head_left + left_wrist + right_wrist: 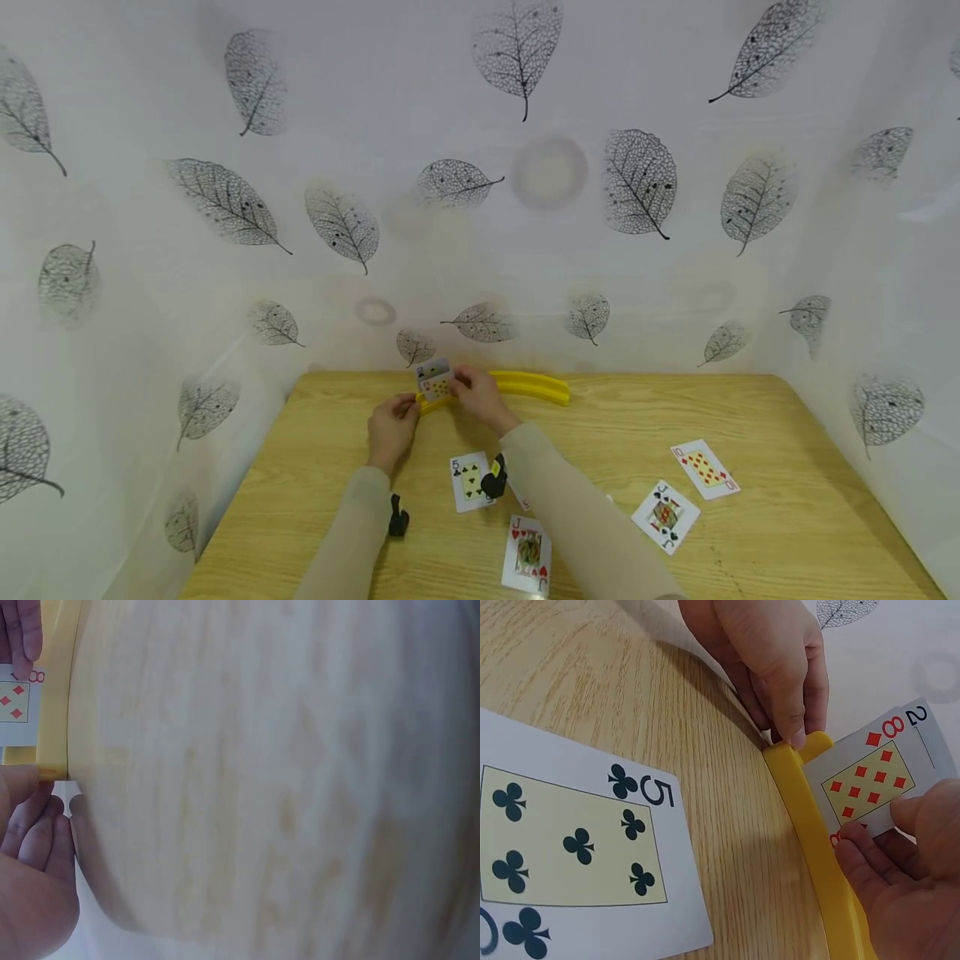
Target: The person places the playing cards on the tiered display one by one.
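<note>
Your right hand [480,398] pinches the 8 of diamonds [868,784] by its lower edge, thumb and fingers curled onto it, and holds it upright in the yellow rack [525,386]. The card is white with a pale yellow panel, red diamond pips and a red 8 at its corner. Just behind it stands a second card [922,724], of which only a black 2 shows at the corner; its suit is hidden.

The rack is a curved yellow plastic strip at the far edge of the wooden table [787,433], close to the leaf-patterned backdrop [525,167]. Your left hand [392,425] grips the rack's left end, fingertips curled over the end of the strip and pressing on it.

Nearer to you, face up on the table, lie the 5 of clubs [470,481], between your forearms, and the jack of hearts [528,553], beside your right sleeve. Well apart to the right are the jack of clubs [665,516] and the 10 of diamonds [704,469]. Another card is mostly hidden under your right arm.
</note>
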Motion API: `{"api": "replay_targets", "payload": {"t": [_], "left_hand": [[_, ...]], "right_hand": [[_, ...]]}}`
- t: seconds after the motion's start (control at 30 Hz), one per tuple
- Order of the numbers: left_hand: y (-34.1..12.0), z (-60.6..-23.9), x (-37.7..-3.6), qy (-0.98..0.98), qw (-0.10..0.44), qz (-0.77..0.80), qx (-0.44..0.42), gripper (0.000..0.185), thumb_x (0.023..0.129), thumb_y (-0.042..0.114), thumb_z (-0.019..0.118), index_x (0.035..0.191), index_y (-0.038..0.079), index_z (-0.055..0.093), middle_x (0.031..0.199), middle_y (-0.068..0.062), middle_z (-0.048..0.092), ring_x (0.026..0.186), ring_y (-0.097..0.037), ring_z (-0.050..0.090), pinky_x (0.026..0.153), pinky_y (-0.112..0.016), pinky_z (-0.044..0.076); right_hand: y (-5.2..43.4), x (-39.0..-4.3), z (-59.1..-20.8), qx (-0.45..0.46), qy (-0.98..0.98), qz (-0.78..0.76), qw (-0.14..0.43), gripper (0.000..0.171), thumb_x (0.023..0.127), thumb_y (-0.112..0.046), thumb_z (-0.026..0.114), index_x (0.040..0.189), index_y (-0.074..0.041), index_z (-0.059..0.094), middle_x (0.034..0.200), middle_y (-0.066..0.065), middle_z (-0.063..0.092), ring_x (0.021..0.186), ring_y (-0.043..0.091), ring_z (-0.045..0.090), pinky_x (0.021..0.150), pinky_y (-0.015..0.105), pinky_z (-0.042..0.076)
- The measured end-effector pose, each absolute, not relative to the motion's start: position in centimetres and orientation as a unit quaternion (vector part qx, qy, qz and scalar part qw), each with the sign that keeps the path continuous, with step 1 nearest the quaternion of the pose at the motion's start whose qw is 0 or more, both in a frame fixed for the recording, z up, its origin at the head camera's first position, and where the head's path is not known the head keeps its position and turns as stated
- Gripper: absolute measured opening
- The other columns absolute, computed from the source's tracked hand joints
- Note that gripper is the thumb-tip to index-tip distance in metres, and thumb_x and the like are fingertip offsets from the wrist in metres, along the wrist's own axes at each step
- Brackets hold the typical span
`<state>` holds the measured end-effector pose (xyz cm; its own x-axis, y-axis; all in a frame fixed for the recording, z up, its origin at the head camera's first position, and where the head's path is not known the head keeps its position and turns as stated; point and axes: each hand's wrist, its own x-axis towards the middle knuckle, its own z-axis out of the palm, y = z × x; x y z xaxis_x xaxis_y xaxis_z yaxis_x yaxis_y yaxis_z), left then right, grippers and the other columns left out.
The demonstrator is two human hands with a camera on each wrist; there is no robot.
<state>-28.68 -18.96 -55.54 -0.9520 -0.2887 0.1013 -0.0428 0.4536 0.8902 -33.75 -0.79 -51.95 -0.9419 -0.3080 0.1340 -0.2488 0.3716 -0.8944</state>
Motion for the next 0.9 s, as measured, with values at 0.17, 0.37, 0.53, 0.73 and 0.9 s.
{"api": "replay_targets", "payload": {"t": [0.17,0.37,0.53,0.73,0.9], "left_hand": [[-19.02,-55.61,-28.71,-0.845,0.121,-0.511,0.097,0.024,0.101,0.007,0.068,0.122,0.0,0.074,0.118,-0.02,0.077,0.114,-0.036,0.074,0.099,-0.048,0.061],[-19.0,-55.8,-28.86,-0.843,0.121,-0.514,0.099,0.023,0.101,0.008,0.068,0.122,0.0,0.074,0.118,-0.02,0.078,0.113,-0.035,0.074,0.098,-0.047,0.062],[-18.96,-55.82,-28.88,-0.845,0.127,-0.51,0.096,0.023,0.1,0.007,0.069,0.12,-0.001,0.074,0.116,-0.02,0.078,0.112,-0.036,0.075,0.096,-0.046,0.063],[-19.05,-55.87,-28.99,-0.846,0.122,-0.51,0.099,0.024,0.1,0.008,0.069,0.122,0.0,0.074,0.117,-0.02,0.078,0.113,-0.035,0.075,0.097,-0.046,0.062],[-19.17,-55.98,-29.08,-0.846,0.122,-0.509,0.099,0.024,0.1,0.009,0.069,0.122,0.0,0.074,0.117,-0.019,0.078,0.112,-0.035,0.075,0.098,-0.046,0.062]], "right_hand": [[-0.84,-33.68,-51.85,-0.161,0.832,-0.529,0.039,0.02,0.108,-0.009,0.056,0.119,0.001,0.07,0.114,0.018,0.074,0.101,0.025,0.069,0.094,0.04,0.061],[-0.92,-33.61,-51.93,-0.161,0.834,-0.526,0.04,0.02,0.107,-0.007,0.057,0.118,0.003,0.07,0.112,0.019,0.074,0.099,0.025,0.069,0.091,0.038,0.062],[-1.0,-33.61,-51.93,-0.16,0.839,-0.519,0.033,0.018,0.106,-0.006,0.058,0.114,0.002,0.071,0.107,0.018,0.075,0.093,0.022,0.066,0.087,0.035,0.06],[-0.83,-33.34,-51.94,-0.158,0.837,-0.523,0.031,0.021,0.106,-0.009,0.06,0.12,0.003,0.069,0.115,0.02,0.074,0.103,0.03,0.069,0.096,0.043,0.06],[-0.48,-33.1,-51.89,-0.147,0.838,-0.525,0.029,0.027,0.105,-0.012,0.063,0.127,0.004,0.065,0.124,0.022,0.071,0.114,0.037,0.068,0.103,0.049,0.058]]}}
